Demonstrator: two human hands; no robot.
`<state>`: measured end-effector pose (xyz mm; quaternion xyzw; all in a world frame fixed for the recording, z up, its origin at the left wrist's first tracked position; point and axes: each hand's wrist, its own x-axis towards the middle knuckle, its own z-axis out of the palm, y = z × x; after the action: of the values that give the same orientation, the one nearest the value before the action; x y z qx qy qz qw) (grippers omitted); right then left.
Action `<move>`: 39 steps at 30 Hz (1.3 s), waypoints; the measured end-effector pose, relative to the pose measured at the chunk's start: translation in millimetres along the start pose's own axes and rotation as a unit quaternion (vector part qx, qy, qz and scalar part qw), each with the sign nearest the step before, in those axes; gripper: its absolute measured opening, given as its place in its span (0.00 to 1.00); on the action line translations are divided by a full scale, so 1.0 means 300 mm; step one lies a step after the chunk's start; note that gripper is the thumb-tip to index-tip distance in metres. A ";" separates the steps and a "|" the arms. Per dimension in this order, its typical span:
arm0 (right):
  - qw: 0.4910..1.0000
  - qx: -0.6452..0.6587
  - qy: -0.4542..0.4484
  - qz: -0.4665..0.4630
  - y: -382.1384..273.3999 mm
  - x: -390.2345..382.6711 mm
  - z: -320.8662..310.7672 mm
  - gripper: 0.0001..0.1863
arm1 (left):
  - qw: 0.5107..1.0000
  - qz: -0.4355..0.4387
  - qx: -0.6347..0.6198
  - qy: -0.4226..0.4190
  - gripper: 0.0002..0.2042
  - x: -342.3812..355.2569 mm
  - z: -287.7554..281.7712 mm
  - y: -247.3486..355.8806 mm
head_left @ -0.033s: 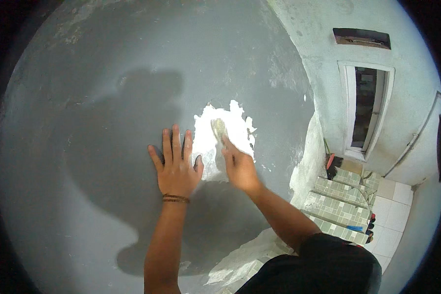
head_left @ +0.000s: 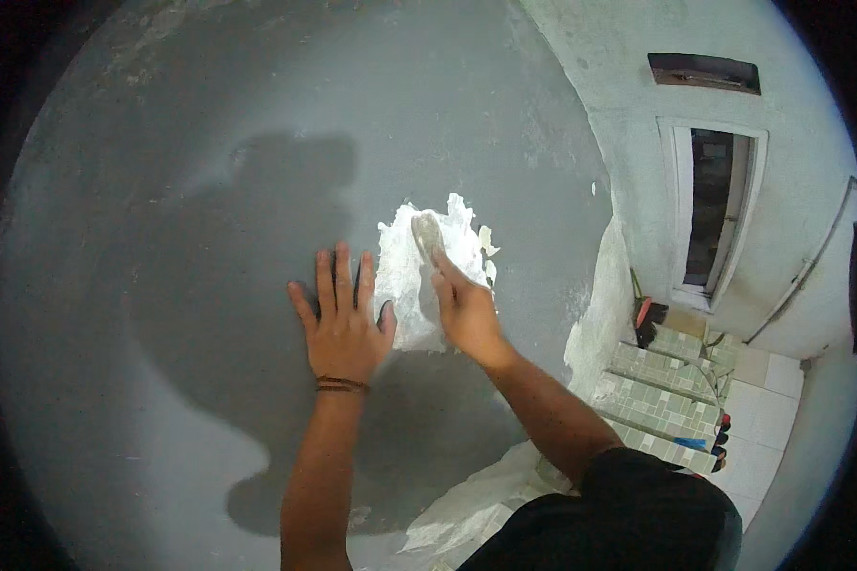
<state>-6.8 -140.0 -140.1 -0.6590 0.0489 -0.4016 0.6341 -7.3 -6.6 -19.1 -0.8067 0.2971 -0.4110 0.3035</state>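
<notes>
A white patch (head_left: 398, 249) with ragged edges breaks the grey painted wall (head_left: 209, 219). My left hand (head_left: 343, 333) lies flat against the grey paint, fingers spread, its thumb beside the patch's left edge. My right hand (head_left: 468, 319) is closed around a flat, pale grey scraper (head_left: 428, 234) with a rounded end. The scraper's end lies over the upper middle of the patch. Its grip is hidden in my fingers. Small loose-looking paint flakes (head_left: 487, 240) stick out at the patch's right edge.
To the right are tiled steps (head_left: 662, 400), a red and black broom (head_left: 648, 319) and a white-framed window (head_left: 714, 209). A blue object (head_left: 690, 443) lies on a lower step. Rough bare plaster (head_left: 595, 309) runs along the wall's right edge.
My right hand and the scraper have shifted very slightly on the patch. My left hand stays in place. The white patch looks less bright now.
</notes>
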 end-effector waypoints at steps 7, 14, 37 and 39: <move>0.995 0.062 -0.022 0.076 0.032 0.066 -0.017 0.21 | 1.000 -0.004 -0.009 -0.017 0.34 0.002 -0.003 0.001; 0.997 0.013 -0.021 0.071 0.051 0.117 -0.019 0.21 | 1.000 -0.005 -0.003 -0.013 0.34 0.011 0.006 0.004; 1.000 0.023 0.001 -0.005 0.048 0.074 -0.010 0.21 | 1.000 -0.004 -0.011 -0.017 0.35 0.010 0.009 -0.001; 1.000 0.013 0.001 -0.016 0.043 0.080 -0.007 0.21 | 1.000 -0.001 -0.004 -0.012 0.35 0.008 0.011 -0.001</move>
<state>13.9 -158.0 -140.5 -0.6508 0.0335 -0.4130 0.6363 -3.5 -7.3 -19.3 -0.8131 0.2945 -0.4000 0.3035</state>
